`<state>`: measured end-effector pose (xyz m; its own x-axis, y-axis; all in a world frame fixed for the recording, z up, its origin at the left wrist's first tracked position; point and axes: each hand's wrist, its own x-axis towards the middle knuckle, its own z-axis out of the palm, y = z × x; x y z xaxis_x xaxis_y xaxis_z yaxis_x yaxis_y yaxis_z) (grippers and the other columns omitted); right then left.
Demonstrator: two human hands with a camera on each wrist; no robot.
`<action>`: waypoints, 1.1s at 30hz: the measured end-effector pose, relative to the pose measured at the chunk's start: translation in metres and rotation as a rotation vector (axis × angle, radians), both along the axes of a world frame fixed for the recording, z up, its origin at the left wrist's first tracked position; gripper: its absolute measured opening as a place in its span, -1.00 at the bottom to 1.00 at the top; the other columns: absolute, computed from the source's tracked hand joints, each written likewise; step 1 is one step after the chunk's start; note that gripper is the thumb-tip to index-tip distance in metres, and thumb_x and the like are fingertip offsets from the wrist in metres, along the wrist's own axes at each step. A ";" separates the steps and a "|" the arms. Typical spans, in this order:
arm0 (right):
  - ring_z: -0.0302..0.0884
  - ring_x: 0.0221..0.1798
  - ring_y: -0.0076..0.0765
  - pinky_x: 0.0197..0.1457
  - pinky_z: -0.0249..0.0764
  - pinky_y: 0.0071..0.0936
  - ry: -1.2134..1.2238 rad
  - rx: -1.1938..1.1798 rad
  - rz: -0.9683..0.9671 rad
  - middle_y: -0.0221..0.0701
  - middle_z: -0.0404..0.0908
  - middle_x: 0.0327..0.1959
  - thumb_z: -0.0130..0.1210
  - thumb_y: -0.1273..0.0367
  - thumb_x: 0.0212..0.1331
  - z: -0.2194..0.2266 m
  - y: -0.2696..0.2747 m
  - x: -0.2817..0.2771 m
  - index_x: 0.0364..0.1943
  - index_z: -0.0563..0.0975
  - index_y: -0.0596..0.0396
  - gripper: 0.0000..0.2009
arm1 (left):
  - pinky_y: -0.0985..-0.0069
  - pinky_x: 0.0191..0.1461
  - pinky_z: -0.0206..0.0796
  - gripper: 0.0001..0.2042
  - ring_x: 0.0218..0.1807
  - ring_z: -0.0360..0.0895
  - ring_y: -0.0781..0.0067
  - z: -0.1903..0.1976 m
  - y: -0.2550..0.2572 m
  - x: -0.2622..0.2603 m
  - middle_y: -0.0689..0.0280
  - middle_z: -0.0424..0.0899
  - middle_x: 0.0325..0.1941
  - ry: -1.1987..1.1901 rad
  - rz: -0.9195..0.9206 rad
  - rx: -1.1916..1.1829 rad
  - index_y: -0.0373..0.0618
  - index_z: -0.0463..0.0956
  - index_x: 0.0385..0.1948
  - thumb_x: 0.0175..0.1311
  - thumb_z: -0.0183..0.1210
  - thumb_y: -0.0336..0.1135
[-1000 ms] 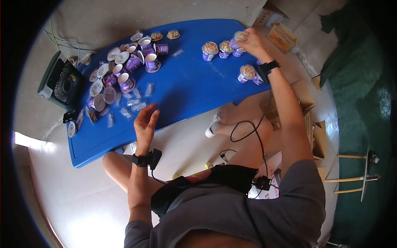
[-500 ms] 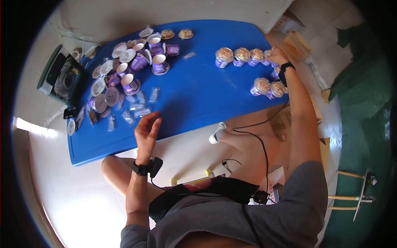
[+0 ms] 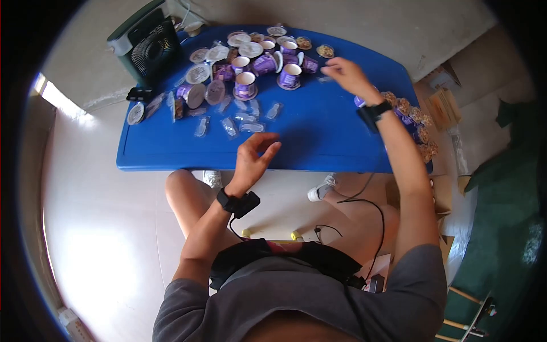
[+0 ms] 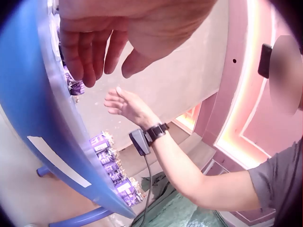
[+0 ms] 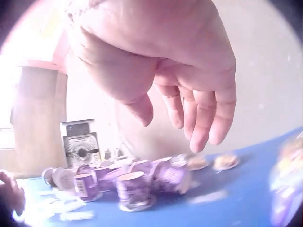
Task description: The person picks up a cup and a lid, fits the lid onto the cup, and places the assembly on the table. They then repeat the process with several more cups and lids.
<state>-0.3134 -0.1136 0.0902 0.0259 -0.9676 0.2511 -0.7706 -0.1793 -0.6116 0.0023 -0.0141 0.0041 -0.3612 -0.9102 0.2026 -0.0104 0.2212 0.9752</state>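
Observation:
My right hand (image 3: 348,77) hangs over the blue table with loosely bent fingers and nothing in them, just right of a heap of empty purple paper cups (image 3: 245,85). Two domed tops filled with a pale snack (image 3: 325,51) lie behind its fingertips; the right wrist view shows the same heap below the hand. My left hand (image 3: 254,159) is relaxed and holds nothing above the front edge, near small clear-wrapped packets (image 3: 229,127). Filled purple cups (image 4: 109,163) stand in rows at the table's right end, partly hidden by my right forearm in the head view.
Round lids (image 3: 198,74) lie among the cups on the blue table (image 3: 336,137). A dark green box fan (image 3: 152,48) stands at the back left. Cardboard boxes (image 3: 443,108) sit beyond the right end. A cable (image 3: 383,228) runs down from my right wrist.
My right hand has let go of a filled cup at the right-hand rows and moved left toward the heap. The head view has turned left; my left hand stays near the front edge.

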 end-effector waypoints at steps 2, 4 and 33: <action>0.58 -0.19 -0.08 -0.13 0.47 -0.27 0.215 -0.066 -0.038 -0.19 0.62 -0.28 0.25 0.03 0.05 -0.013 -0.018 0.050 -0.20 0.53 0.14 -0.55 | 0.58 -0.04 0.41 -0.77 -0.11 0.60 0.50 0.001 0.002 0.002 0.25 0.67 -0.20 -0.042 -0.044 0.029 -0.25 0.55 -0.12 0.24 0.21 -0.35; 0.54 -0.13 0.02 -0.10 0.45 -0.18 0.418 -0.198 -0.162 -0.15 0.58 -0.25 0.25 0.05 0.04 -0.037 -0.034 0.080 -0.17 0.50 0.13 -0.55 | 0.56 -0.06 0.41 -0.77 -0.13 0.61 0.46 0.004 0.004 0.006 0.23 0.67 -0.21 -0.066 -0.026 -0.009 -0.24 0.56 -0.13 0.23 0.21 -0.36; 0.43 0.12 0.08 0.22 0.35 -0.18 0.770 -0.053 -0.140 -0.02 0.49 0.03 -0.17 0.57 0.16 -0.087 -0.029 -0.003 -0.02 0.45 0.27 -0.70 | 0.27 0.06 0.37 -0.25 0.00 0.50 0.00 -0.006 0.002 -0.009 0.07 0.54 -0.05 -0.182 0.113 -0.455 -0.18 0.30 0.14 -0.24 0.44 -0.46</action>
